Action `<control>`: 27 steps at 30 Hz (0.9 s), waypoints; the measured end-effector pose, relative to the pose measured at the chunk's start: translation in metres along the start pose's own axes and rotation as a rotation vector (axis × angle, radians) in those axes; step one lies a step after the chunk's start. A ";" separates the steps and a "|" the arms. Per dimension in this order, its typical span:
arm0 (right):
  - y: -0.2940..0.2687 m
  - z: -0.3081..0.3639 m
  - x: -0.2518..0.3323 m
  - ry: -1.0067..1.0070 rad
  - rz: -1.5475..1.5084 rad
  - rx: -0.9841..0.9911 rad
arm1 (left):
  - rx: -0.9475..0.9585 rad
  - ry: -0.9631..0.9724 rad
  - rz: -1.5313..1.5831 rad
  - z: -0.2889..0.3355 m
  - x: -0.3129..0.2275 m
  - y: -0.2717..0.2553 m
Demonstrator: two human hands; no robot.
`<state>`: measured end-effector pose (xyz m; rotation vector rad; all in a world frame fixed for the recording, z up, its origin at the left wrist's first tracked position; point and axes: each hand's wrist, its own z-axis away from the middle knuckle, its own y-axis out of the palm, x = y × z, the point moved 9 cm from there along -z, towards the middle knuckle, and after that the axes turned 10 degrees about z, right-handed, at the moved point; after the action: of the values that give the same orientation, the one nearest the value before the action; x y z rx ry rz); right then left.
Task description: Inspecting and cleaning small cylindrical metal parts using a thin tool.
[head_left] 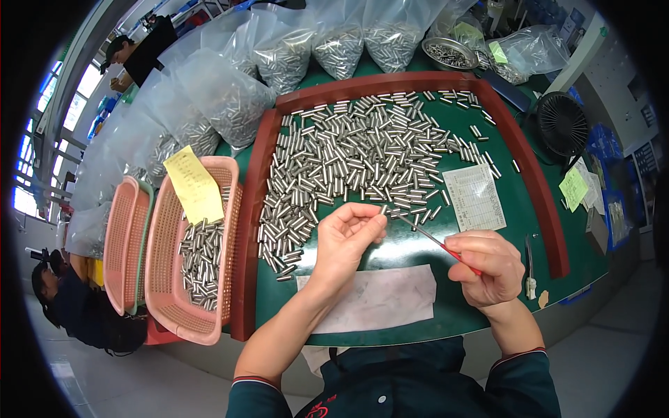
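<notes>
My left hand (348, 233) pinches a small metal cylinder (384, 209) between thumb and fingertips, just above the near edge of the pile. In my right hand (491, 265) is a slim rod-like tool with a red handle (462, 258) and a thin metal shaft (425, 233). Its tip points left and up, at or very near the held cylinder; contact is too small to tell. Many loose metal cylinders (362, 150) lie spread over the green tabletop (390, 251) beyond my hands. Beneath my left forearm lies a stained white cloth (380, 299).
A dark red frame (540, 202) borders the work area. Pink baskets (162, 279) stand left, one holding cylinders and a yellow note (193, 182). Filled plastic bags (282, 59) line the back. A printed sheet (475, 198), tweezers (529, 261) and a black fan (562, 124) are right. Two people are far left.
</notes>
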<state>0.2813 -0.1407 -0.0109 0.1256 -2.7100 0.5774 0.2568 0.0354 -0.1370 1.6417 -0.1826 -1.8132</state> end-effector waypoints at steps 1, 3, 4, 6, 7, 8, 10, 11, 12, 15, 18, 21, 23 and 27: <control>0.002 -0.001 0.001 0.000 -0.002 0.000 | -0.014 0.035 0.001 -0.001 -0.003 -0.003; 0.009 -0.003 0.005 -0.031 0.041 0.048 | -0.029 0.072 -0.001 -0.001 -0.008 -0.004; 0.012 -0.004 0.006 -0.084 0.032 0.093 | -0.029 0.072 0.001 -0.001 -0.008 -0.003; 0.012 -0.004 0.007 -0.094 0.024 0.110 | -0.022 0.064 0.008 0.000 -0.007 -0.002; 0.013 -0.004 0.008 -0.103 0.019 0.125 | -0.025 0.066 0.009 0.001 -0.007 -0.001; 0.013 -0.003 0.008 -0.103 0.019 0.126 | -0.026 0.063 -0.014 0.002 -0.007 0.000; 0.007 -0.001 0.003 -0.021 0.026 0.045 | -0.028 0.060 -0.035 0.003 -0.008 0.002; 0.005 -0.002 0.002 -0.004 0.044 0.024 | -0.025 0.052 -0.035 0.004 -0.008 0.003; 0.006 -0.002 0.002 -0.004 0.043 0.026 | -0.021 0.043 -0.034 0.004 -0.008 0.004; 0.007 0.000 0.001 -0.010 0.017 0.014 | -0.024 0.052 -0.032 0.003 -0.010 0.003; 0.009 0.000 0.004 -0.021 0.039 0.013 | -0.027 0.069 -0.022 0.002 -0.010 0.000; 0.014 0.000 0.004 -0.031 0.112 0.055 | -0.037 0.097 -0.006 0.000 -0.013 -0.001; 0.013 0.001 0.002 -0.036 0.074 0.033 | -0.036 0.103 -0.023 0.001 -0.013 -0.001; 0.004 0.003 0.000 -0.001 -0.031 -0.021 | 0.000 0.100 -0.080 0.005 -0.013 0.007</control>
<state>0.2798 -0.1381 -0.0147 0.1623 -2.7091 0.5394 0.2544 0.0354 -0.1211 1.7575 -0.0741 -1.7845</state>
